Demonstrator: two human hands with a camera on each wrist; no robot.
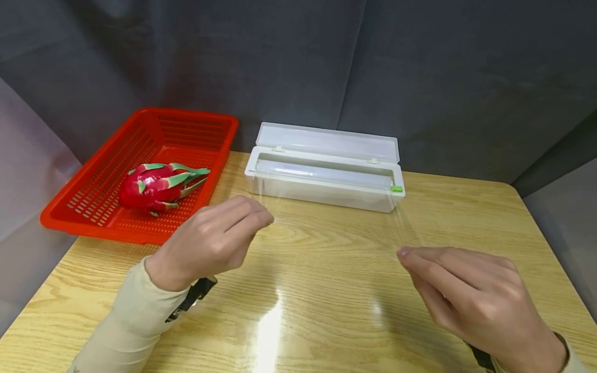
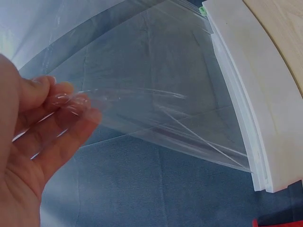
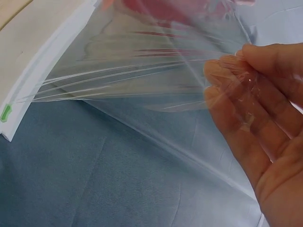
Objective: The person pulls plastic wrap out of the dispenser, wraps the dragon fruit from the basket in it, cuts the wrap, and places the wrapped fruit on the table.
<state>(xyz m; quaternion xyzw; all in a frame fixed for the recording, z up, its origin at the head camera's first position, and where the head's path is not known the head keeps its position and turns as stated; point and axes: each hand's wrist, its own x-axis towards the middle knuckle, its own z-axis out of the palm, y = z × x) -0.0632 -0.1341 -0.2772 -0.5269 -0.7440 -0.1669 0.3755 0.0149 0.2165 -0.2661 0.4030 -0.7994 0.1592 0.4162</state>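
Note:
A sheet of clear plastic wrap (image 2: 189,90) stretches from a white dispenser box (image 1: 322,194) toward both hands. My left hand (image 1: 214,241) pinches one corner of the wrap between thumb and fingertips, left of the box's front. The other corner is pinched by my right hand (image 1: 475,300), nearer the front right of the table. Inside the box, whose lid (image 1: 326,142) stands up at the back, lies the roll (image 1: 322,172). A green slider (image 1: 396,189) sits at the box's right end. In the right wrist view the wrap (image 3: 142,71) shows creases running to the fingertips.
At the left stands a red plastic basket (image 1: 60,220) with a red dragon fruit (image 1: 149,186) with green-tipped scales in it. Dark grey curtain (image 1: 298,62) hangs right behind the wooden table (image 1: 317,321).

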